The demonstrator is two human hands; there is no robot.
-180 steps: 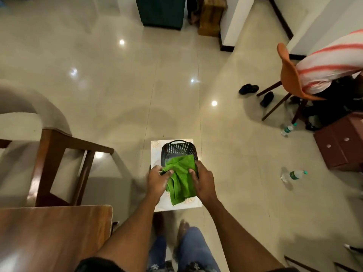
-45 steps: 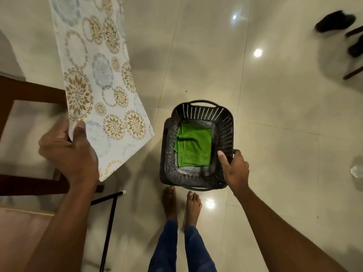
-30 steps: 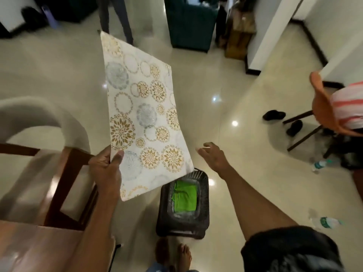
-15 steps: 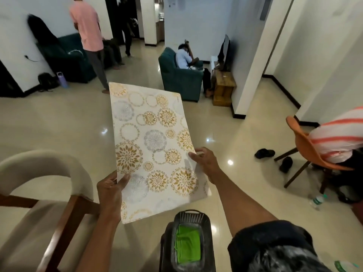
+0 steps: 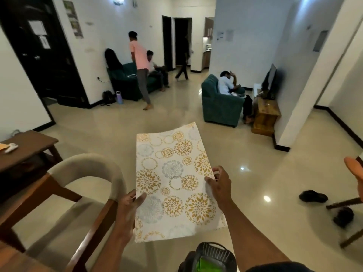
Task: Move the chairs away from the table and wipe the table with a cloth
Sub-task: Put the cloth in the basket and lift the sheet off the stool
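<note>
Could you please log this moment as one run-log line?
left hand: grips mat | right hand: grips mat | cloth: in basket

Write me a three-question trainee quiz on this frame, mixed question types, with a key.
1. True or false: both hands hold the patterned mat.
2. Where is the green cloth? A) on the table B) in the dark basket on the floor C) in the left hand
3. Fill in: the right hand pinches the mat's ____ edge.

Key: 1 true; 2 B; 3 right.
</note>
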